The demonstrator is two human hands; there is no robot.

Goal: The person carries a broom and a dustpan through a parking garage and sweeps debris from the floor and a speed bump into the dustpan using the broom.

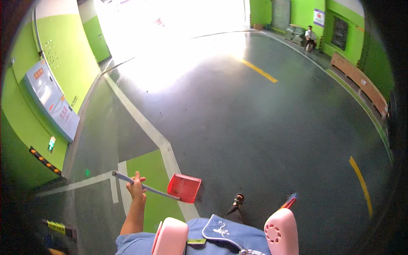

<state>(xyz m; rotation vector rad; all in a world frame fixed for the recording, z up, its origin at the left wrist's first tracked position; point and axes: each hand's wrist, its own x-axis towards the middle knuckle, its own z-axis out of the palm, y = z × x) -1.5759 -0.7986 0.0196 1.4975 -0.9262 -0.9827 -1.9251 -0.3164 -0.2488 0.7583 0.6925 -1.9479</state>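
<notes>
The left hand [137,187] is closed round the grey handle [144,185] of a red dustpan [184,188], near the handle's upper end. The pan sits low over the white line [140,119] at the corner of the green floor patch [148,187]. The right hand is out of view; only the bristle tip of a broom [290,199] shows, so its grip cannot be told. Sweeping well likely calls for the pan's lip flat on the floor [255,127].

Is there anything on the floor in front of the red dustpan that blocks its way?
Nothing visible does. The left hand holds the handle of the dustpan, which sits on a white floor line. The dark floor ahead shows no objects.
</notes>
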